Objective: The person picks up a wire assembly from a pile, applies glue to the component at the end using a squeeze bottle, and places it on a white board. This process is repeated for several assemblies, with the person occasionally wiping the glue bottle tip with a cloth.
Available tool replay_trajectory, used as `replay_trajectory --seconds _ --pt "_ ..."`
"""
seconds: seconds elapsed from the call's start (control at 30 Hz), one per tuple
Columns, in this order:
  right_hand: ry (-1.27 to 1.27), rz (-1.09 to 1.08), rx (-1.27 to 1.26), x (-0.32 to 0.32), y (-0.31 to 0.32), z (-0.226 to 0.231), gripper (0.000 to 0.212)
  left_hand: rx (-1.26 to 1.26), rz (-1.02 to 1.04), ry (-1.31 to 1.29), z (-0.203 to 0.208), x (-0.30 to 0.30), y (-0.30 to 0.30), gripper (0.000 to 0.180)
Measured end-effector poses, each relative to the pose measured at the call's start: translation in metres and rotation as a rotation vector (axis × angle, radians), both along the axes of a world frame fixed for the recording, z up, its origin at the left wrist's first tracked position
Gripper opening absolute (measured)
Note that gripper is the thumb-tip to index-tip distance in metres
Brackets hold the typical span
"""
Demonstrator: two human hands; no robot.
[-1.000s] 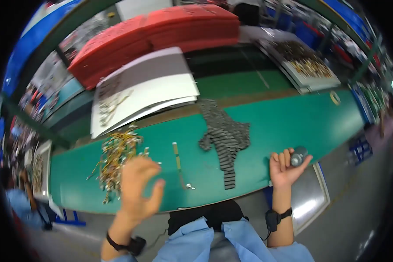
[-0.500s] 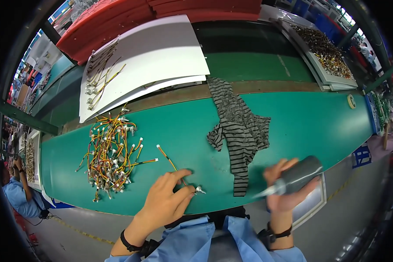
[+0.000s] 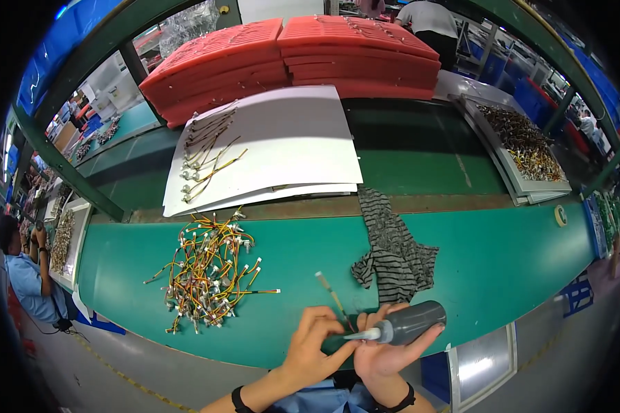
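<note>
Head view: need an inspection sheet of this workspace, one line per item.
Surface: green tabletop, partly covered.
Work items: grey bottle, white nozzle pointing left; single wire near both hands.
Clutter: striped cloth; tape roll at right.
Hands: right hand holds the bottle; left hand by the wire, grip unclear.
Cables: tangled pile of wired parts at left.
Surroundings: red stack, white board behind; person in blue far left.

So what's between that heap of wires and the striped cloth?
In the head view, a single white-tipped cable slants there over the green tabletop, its lower end by the person's left hand.
</note>
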State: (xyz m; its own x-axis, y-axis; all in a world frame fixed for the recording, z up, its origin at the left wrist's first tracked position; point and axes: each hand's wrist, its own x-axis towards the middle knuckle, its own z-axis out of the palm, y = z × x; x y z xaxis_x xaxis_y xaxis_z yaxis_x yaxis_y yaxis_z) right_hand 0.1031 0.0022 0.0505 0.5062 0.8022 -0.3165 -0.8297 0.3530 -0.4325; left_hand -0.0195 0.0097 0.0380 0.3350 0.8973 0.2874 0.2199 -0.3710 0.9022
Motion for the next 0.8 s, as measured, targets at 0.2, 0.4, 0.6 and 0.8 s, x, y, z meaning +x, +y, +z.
replay_trajectory --seconds 0.2,0.4,0.6,0.8 --pt "-0.203 -0.054 0.12 -0.011 0.004 -0.004 0.077 -0.223 -0.126 -0.108 -0.011 0.002 -0.009 0.029" --pt "-0.38 0.022 0.203 -0.027 0.007 -0.01 0.078 -0.393 0.073 -0.459 -0.012 0.014 -0.013 0.018" --pt "-0.438 0.012 0.152 -0.009 0.009 -0.013 0.08 -0.46 0.177 -0.606 0.003 0.006 -0.001 0.013" --pt "-0.86 0.081 0.25 0.04 0.002 -0.037 0.081 -0.514 -0.013 -0.519 -0.022 -0.013 0.008 0.011"
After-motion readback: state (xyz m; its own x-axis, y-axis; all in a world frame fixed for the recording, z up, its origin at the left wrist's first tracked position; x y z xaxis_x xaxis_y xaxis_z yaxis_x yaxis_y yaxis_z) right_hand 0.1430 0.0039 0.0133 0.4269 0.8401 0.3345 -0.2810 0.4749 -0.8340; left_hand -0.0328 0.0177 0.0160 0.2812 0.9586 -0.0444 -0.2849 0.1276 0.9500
